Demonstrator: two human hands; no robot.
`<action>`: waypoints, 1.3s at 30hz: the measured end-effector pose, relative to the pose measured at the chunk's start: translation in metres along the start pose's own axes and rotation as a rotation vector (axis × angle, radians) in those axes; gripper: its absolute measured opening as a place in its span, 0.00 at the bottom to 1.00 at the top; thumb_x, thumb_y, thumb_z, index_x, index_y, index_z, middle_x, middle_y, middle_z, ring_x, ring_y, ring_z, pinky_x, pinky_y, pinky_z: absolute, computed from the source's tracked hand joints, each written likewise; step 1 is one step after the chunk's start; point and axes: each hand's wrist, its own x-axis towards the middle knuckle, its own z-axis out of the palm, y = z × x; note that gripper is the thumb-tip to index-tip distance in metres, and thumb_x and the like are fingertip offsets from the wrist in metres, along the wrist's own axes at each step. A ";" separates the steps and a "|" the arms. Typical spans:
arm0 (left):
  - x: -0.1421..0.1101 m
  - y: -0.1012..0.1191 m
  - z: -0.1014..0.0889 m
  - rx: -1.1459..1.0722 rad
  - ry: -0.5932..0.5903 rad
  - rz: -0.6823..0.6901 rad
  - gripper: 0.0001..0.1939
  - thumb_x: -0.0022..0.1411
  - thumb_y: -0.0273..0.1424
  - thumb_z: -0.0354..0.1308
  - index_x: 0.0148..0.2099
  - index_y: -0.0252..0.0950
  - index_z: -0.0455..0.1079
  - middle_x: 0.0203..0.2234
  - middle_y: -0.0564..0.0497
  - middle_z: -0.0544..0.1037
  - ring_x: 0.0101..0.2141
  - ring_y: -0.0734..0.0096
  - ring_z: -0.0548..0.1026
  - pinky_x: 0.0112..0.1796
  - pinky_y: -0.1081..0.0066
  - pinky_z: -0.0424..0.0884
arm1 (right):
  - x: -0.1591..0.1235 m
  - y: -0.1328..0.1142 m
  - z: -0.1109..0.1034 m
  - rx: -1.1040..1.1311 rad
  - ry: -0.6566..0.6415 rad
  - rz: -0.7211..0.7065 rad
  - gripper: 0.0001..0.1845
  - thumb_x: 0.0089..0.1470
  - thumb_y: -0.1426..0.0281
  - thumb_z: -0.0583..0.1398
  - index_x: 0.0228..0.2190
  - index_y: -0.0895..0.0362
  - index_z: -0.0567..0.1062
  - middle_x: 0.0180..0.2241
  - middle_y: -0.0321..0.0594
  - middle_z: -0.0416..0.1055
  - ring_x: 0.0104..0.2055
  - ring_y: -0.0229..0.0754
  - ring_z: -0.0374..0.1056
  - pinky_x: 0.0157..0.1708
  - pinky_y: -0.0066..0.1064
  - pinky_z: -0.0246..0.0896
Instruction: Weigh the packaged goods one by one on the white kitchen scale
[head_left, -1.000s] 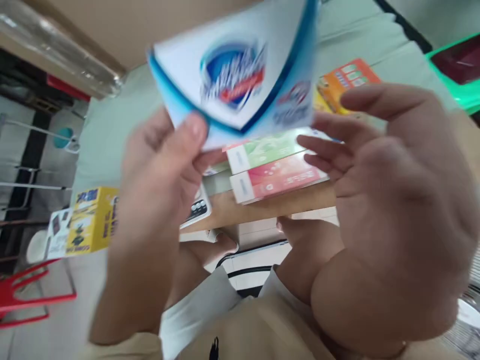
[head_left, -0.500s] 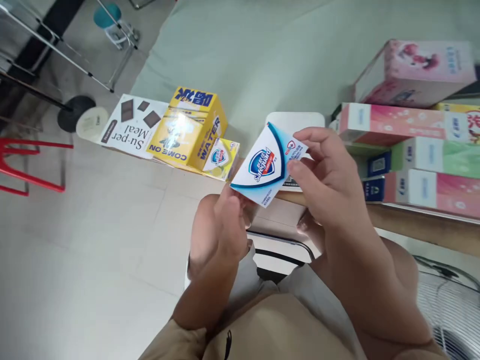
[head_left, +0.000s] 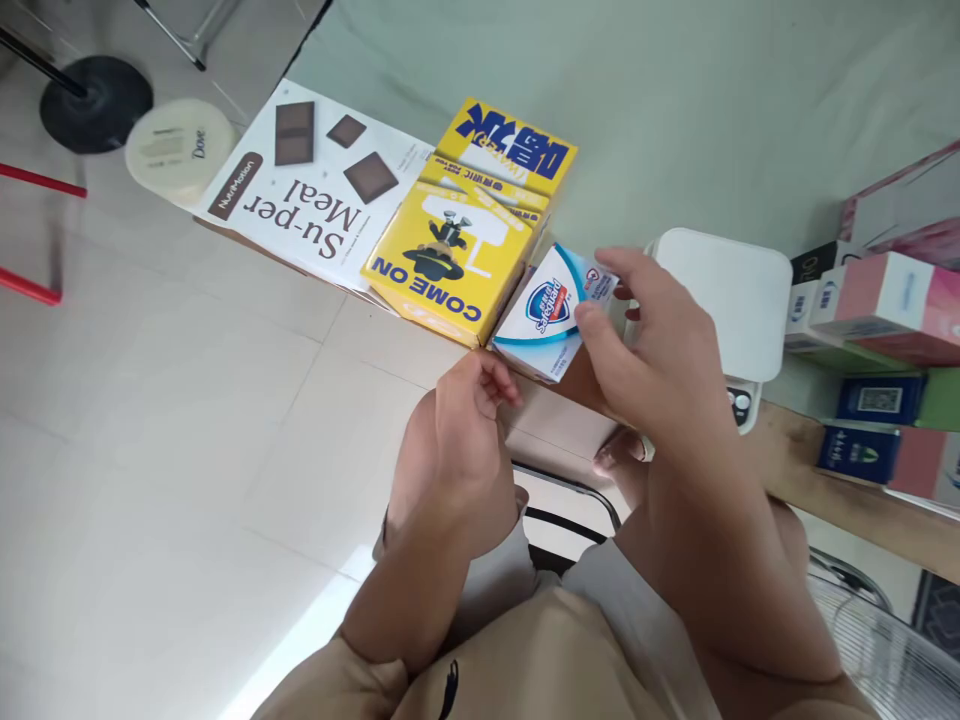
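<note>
My right hand (head_left: 660, 330) pinches a white and blue Safeguard soap box (head_left: 547, 312) by its right end, thumb on the printed face. The box is at the table's front edge, close to the right side of a yellow "COME ON" carton (head_left: 450, 235). Whether it rests on something beneath is hidden. My left hand (head_left: 476, 430) is just below the box's left corner, fingers loosely curled with nothing in them. Left of the yellow carton lies a white "Su-per Meal" box (head_left: 315, 190) with chocolate pictures.
A white scale (head_left: 724, 300) stands right of my right hand. Farther right are stacked pink and green boxes (head_left: 900, 300) and blue box ends (head_left: 859, 450). An oval Dove container (head_left: 180, 150) sits at the far left. A green cloth (head_left: 637, 100) covers the table.
My left hand has let go of the soap box, which my right hand has brought beside the yellow carton. It now hides the small yellow Safeguard box. The view has shifted left and closer.
</note>
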 end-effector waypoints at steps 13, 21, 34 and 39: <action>0.003 0.004 0.005 -0.137 -0.050 0.010 0.13 0.55 0.36 0.59 0.22 0.37 0.66 0.20 0.53 0.69 0.25 0.73 0.70 0.32 0.73 0.72 | -0.014 -0.004 0.004 0.047 -0.214 -0.029 0.45 0.49 0.57 0.71 0.65 0.48 0.65 0.67 0.53 0.62 0.69 0.61 0.62 0.65 0.58 0.66; 0.005 0.000 0.001 -0.060 -0.054 0.067 0.24 0.62 0.41 0.57 0.18 0.38 0.58 0.17 0.52 0.63 0.26 0.72 0.66 0.32 0.73 0.68 | -0.012 -0.004 0.012 0.064 -0.243 -0.003 0.47 0.51 0.60 0.70 0.68 0.45 0.61 0.69 0.52 0.59 0.68 0.61 0.65 0.63 0.57 0.69; -0.016 0.009 -0.003 -0.038 -0.369 0.296 0.35 0.60 0.42 0.61 0.18 0.36 0.38 0.11 0.57 0.38 0.15 0.78 0.43 0.20 0.68 0.48 | -0.033 -0.019 -0.034 0.053 -0.250 0.012 0.49 0.57 0.59 0.67 0.73 0.44 0.53 0.78 0.45 0.48 0.82 0.60 0.38 0.61 0.57 0.73; -0.029 0.000 0.006 0.147 -1.002 0.225 0.35 0.67 0.49 0.54 0.19 0.37 0.40 0.10 0.55 0.42 0.14 0.76 0.44 0.24 0.63 0.48 | -0.058 -0.007 -0.090 0.013 -0.078 -0.034 0.25 0.62 0.62 0.62 0.60 0.50 0.73 0.61 0.46 0.76 0.64 0.54 0.73 0.55 0.47 0.78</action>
